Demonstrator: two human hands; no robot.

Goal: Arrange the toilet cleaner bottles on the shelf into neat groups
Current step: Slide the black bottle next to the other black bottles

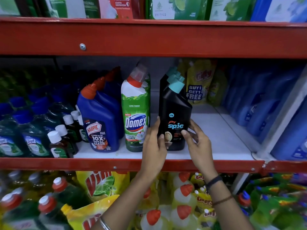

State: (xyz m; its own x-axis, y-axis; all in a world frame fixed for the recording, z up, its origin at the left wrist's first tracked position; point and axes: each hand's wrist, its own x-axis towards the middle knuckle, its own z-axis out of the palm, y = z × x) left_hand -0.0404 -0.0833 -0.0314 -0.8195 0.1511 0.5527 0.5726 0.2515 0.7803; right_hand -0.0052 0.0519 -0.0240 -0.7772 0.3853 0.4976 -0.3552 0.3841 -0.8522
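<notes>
Spic bottle (174, 117), black with teal cap, stands upright at the front of the white shelf (221, 138). Left hand (154, 146) and right hand (197, 143) clamp their fingers on its lower sides. Just left stands a green Domex bottle (135, 113) marked "LIME FRESH", then a blue Harpic bottle (99, 122) marked "10X TOTAL CLEAN".

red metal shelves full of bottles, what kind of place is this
Most likely a shop's cleaning-products aisle. The red metal shelf rail carries rows of branded stock: blue Harpic bottles, a green-and-white Domex bottle, and a yellow pouch marked "buy 1 get 1 free".
</notes>
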